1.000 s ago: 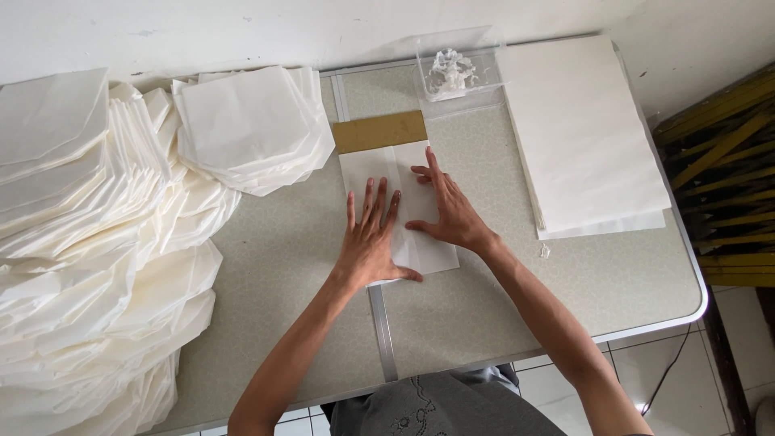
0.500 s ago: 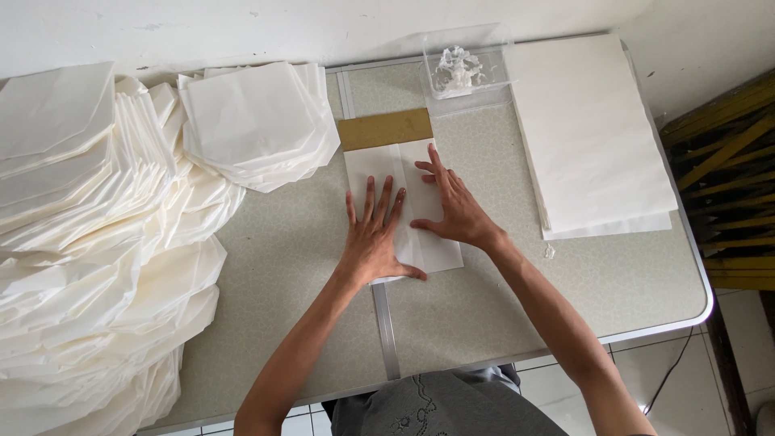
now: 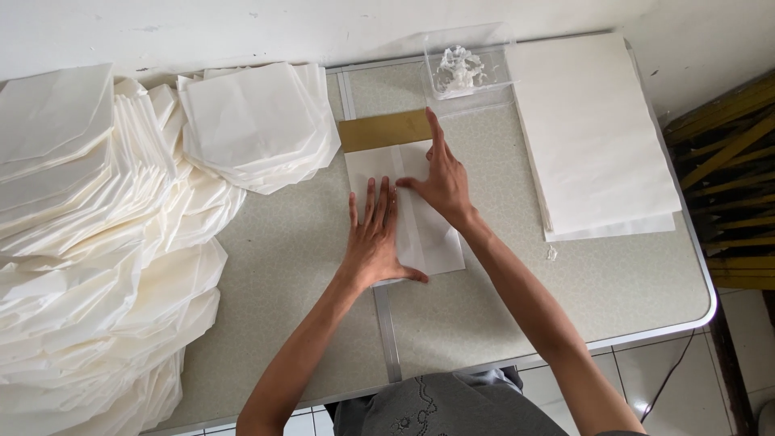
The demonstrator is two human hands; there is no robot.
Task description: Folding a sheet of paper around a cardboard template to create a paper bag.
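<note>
A folded white paper sheet lies in the middle of the table, its far end over a brown cardboard template. My left hand lies flat on the sheet's left half, fingers spread. My right hand rests on the sheet's upper right, palm down, index finger stretched toward the cardboard. Neither hand grips anything.
A stack of flat white sheets lies at the right. Folded paper bags sit in a pile at the back and in a large heap at the left. A clear plastic box stands behind the cardboard. The grey table ends near me.
My right hand has slid up the sheet toward the cardboard template. My left hand has stayed flat on the paper.
</note>
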